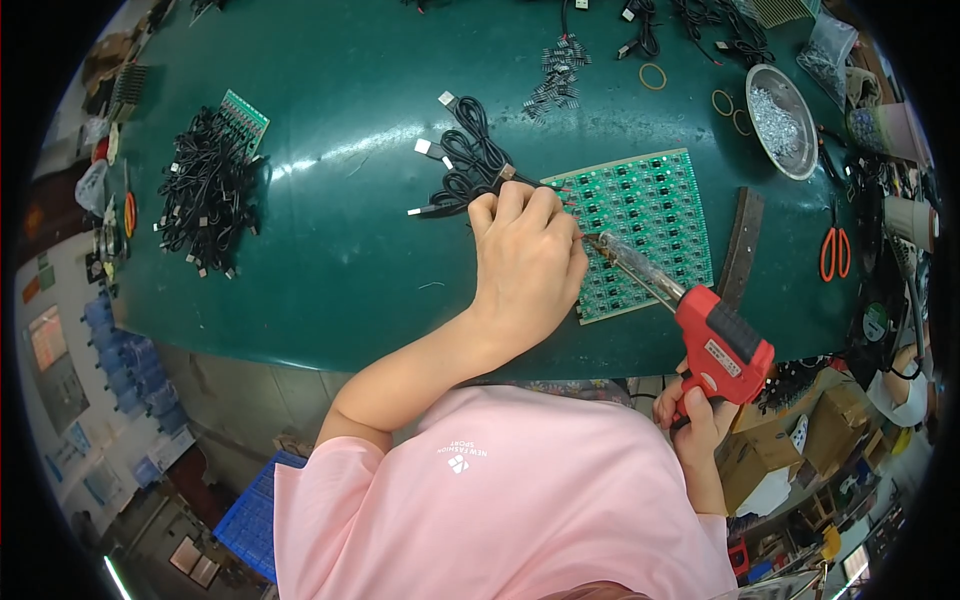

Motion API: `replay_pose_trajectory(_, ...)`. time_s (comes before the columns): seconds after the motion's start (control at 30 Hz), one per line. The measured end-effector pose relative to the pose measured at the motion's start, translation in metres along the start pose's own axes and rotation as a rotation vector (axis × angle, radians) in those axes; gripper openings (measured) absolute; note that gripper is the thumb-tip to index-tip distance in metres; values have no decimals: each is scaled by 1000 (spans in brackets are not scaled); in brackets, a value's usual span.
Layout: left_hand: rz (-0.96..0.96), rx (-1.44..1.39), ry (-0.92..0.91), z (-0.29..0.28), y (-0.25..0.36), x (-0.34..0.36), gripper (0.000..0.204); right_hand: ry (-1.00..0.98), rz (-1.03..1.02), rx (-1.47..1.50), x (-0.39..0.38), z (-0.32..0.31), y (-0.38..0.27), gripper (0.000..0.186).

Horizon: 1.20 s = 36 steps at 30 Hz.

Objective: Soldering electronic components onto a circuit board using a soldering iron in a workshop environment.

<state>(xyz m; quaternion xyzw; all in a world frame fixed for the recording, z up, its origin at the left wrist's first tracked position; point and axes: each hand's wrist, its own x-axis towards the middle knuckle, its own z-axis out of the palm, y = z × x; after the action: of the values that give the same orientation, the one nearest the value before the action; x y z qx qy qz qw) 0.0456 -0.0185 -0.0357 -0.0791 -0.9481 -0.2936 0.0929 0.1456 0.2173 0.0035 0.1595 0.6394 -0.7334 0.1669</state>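
Note:
My left hand [525,255] is closed at the left edge of a green circuit board panel [645,275], its fingers pinching the end of a black USB cable; a bit of red wire shows by the fingertips. More black USB cables [478,140] with white plugs lie just beyond that hand. In my right hand [697,418] is the grip of a red and black soldering gun [722,345]. Its metal tip points left over the board and meets the spot beside my left fingertips. Some red wire ends lie along the board's upper left edge.
A metal bowl of small shiny parts [782,122], a dark metal bar [741,245] and orange-handled scissors [835,255] are to the right. Far left lies a heap of black cables [205,190] attached to a board. Small black components [558,75] and a rubber band [652,76] lie farther back.

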Motion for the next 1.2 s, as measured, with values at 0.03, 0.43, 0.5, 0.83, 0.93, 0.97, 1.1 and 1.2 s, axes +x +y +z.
replay_pose_trajectory(0.03, 1, 0, 0, 0, 0, 0, 10, 25, 18, 49, 0, 0, 0, 44)
replay_pose_trajectory(0.43, 9, 18, 7, -1, 1, 1, 9, -91, -146, -34, -1, -11, -6, 52)
replay_pose_trajectory(0.5, 10, 26, -2, -1, 2, 1, 9, -72, -149, -41, -1, -9, -5, 52)
replay_pose_trajectory(0.83, 119, -5, 35, 1, -13, 2, 14, -51, -147, 24, 0, -7, 1, 53)
replay_pose_trajectory(0.93, 505, -112, -49, -7, -32, 9, 20, -98, -154, 25, 1, -12, 3, 53)
replay_pose_trajectory(0.97, 508, -112, -52, -9, -36, 11, 20, -95, -155, 29, 0, -11, 3, 53)
replay_pose_trajectory(1.1, 629, -166, -113, -2, -44, 13, 21, -14, -138, 61, -7, -12, 10, 58)
replay_pose_trajectory(1.2, 476, -172, -68, -7, -35, 12, 19, -21, -111, 73, -13, -15, 18, 58)
